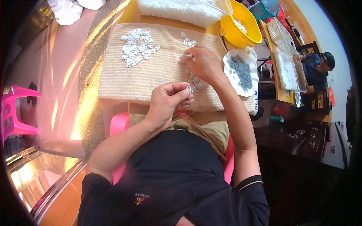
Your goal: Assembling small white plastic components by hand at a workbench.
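My left hand point(169, 100) is closed, pinching a small white plastic piece point(190, 89) with holes between thumb and fingertips, just above the towel's near part. Farther forward, my right hand point(205, 62) has its fingers bent together at the towel. A bit of white plastic shows at its fingertips, partly covered by them. More white pieces point(196, 81) lie between the two hands, some hidden under the right wrist. Past the right hand sits a small group of white pieces point(188, 41). A larger loose pile of white pieces point(137, 47) spreads over the towel's far left.
A striped beige towel point(113, 71) covers the table. Small dark grey parts point(240, 71) lie on a white sheet point(229, 62) at right. Behind stand a clear tub point(184, 13) of white pieces and a yellow bucket point(250, 28). Another person point(318, 71) sits at far right.
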`<move>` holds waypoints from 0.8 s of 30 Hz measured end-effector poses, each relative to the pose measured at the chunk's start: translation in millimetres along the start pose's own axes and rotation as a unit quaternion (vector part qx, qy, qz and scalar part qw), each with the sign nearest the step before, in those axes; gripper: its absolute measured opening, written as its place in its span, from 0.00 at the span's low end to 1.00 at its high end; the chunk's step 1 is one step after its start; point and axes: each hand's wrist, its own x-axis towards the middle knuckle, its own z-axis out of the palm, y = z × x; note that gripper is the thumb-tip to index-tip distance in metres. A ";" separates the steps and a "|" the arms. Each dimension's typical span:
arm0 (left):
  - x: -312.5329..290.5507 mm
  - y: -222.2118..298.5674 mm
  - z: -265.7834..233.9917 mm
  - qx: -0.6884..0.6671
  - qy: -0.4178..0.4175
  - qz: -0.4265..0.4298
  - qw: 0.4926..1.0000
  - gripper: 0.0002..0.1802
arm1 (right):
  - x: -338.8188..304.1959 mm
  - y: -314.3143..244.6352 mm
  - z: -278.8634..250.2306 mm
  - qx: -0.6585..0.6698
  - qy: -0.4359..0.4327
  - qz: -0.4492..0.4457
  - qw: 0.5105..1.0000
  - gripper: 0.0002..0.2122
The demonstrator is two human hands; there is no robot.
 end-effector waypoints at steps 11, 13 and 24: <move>-0.5 2.6 1.5 -0.009 0.005 0.010 1.000 0.09 | -19.9 4.8 -4.1 0.198 0.044 -0.015 0.979 0.06; -0.5 4.3 1.5 -0.014 0.012 0.020 1.000 0.09 | -31.6 5.2 -9.4 0.281 0.017 0.044 0.958 0.05; -1.0 4.0 5.3 0.005 0.025 0.011 1.000 0.10 | -83.5 16.6 -9.6 0.569 0.012 0.144 0.810 0.08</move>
